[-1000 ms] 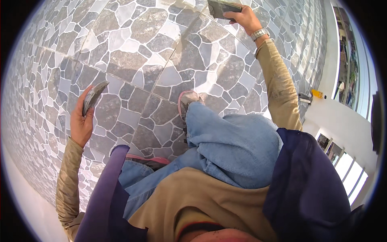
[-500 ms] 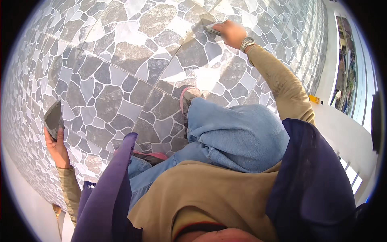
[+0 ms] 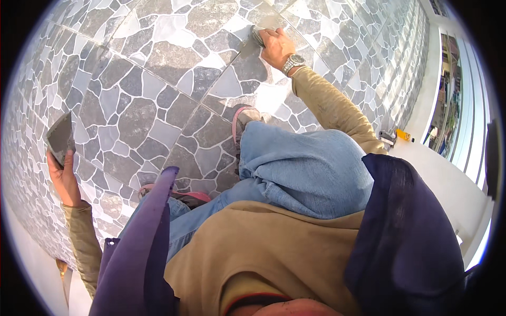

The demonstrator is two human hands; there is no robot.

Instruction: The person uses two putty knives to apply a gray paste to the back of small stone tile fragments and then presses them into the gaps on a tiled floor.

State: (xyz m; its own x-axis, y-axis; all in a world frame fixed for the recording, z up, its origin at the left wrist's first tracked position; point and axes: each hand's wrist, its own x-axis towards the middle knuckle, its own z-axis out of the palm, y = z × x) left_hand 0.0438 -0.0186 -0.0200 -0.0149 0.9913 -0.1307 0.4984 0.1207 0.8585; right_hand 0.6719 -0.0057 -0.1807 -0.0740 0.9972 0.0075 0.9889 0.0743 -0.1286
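My left hand grips the lower end of a flat, grey, four-sided plate, raised at the left side; its face looks coated in smooth grey paste. Farther off, my right hand is closed around a thin grey scraper-like piece and presses it near a joint in the stone-patterned tile floor. My fingers cover most of that piece, so its exact kind is unclear. A metal-band watch circles my right wrist.
My bent knee in jeans and my shoe are close below the right hand. At right, a yellow object and a small grey item lie by a white ledge. Sunlit patches cross the tiles.
My right hand has slid left and slightly nearer, bringing the scraper-like piece along the joint. My left hand and the plate have shifted a little left and upward in view.
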